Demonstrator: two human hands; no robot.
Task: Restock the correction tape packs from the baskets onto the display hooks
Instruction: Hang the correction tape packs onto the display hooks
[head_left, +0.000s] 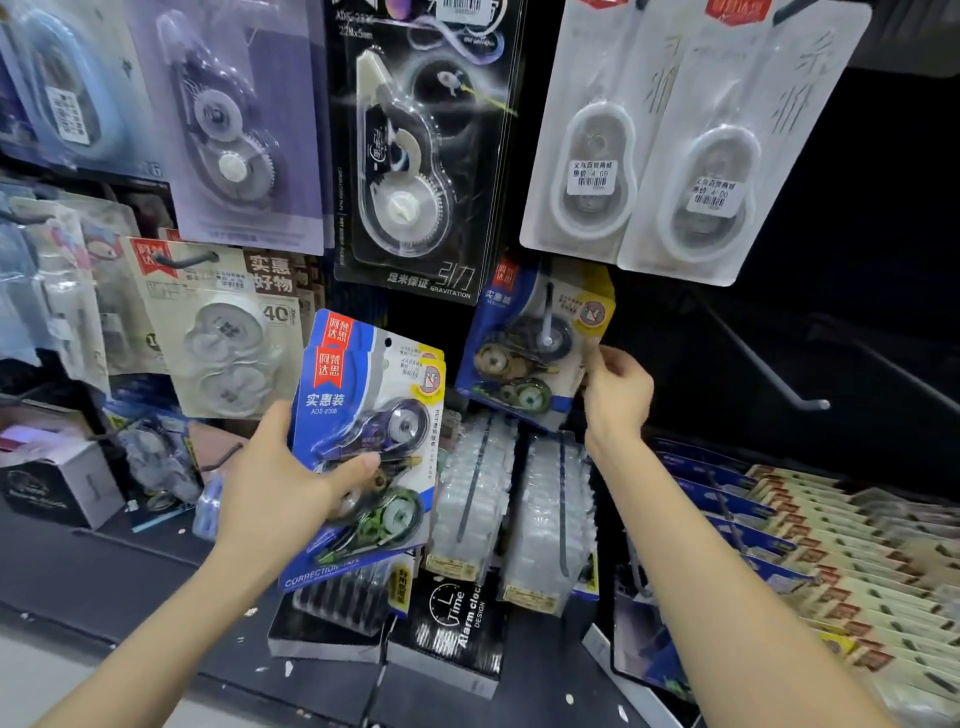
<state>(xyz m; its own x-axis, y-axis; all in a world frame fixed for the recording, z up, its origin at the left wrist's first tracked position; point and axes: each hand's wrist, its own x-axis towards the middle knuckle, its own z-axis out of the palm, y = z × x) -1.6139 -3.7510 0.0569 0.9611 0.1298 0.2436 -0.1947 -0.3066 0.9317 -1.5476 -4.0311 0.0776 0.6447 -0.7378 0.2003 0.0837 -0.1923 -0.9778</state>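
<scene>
A dark display wall (831, 208) fitted with hooks is shown, hung with carded correction tape. Toward its upper right corner, two white packs (587, 156) are hung side by side. At the top centre a black pack (410, 171) is hung. Rows of clear packs (472, 493) are racked along the wall's lower edge.

Left of centre and held clear of the wall, a stack of blue correction tape packs (363, 415) is gripped by the left hand (275, 483). The thumb (358, 465) is pressed across the front, and the other fingers are hidden behind the cards.

Near the wall's middle, a matching blue pack (524, 353) is hung tilted on a metal hook (546, 317). Its right edge is pinched between the thumb and curled fingers of the right hand (618, 389).
</scene>
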